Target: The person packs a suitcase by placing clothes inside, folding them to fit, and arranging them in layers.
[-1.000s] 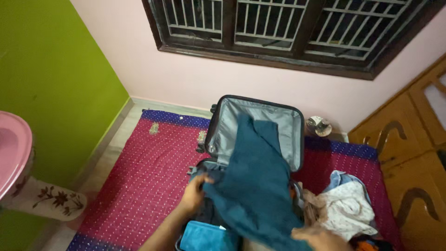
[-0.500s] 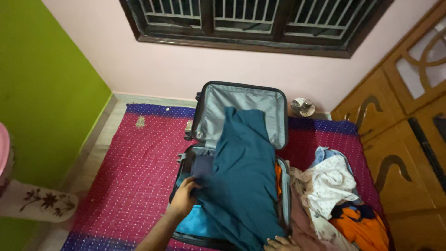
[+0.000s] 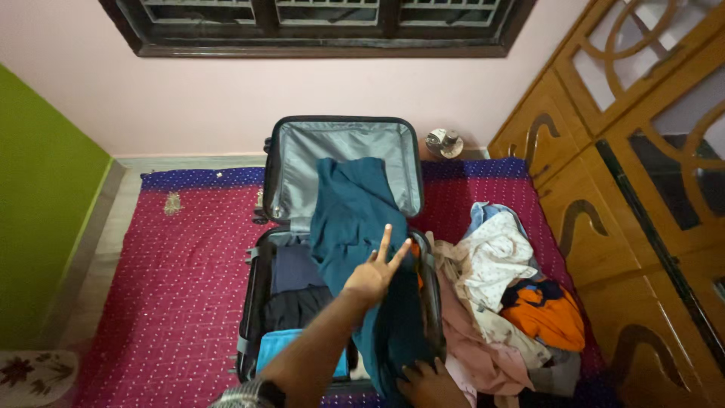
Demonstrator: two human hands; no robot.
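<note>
An open dark suitcase (image 3: 255,302) lies on a magenta dotted mat (image 3: 174,272), its grey-lined lid (image 3: 340,140) propped against the wall. A long teal garment (image 3: 351,211) is draped from the lid down over the packed half. My left hand (image 3: 372,273) hovers above the garment holding nothing, with two fingers raised and spread and the others curled. At the bottom edge my right hand (image 3: 427,381) presses on the garment's lower end. Dark folded clothes (image 3: 298,283) and a light blue item (image 3: 276,347) lie in the case's left side.
A heap of loose clothes (image 3: 495,264), with an orange piece (image 3: 544,317), lies right of the suitcase. Wooden cabinet doors (image 3: 604,189) line the right side. A small round object (image 3: 443,142) stands by the pink wall. A green wall (image 3: 38,189) is at left.
My left hand let go of the garment's left edge and rose over the case with two fingers up. The view swung right and down; the garment now lies flatter.
</note>
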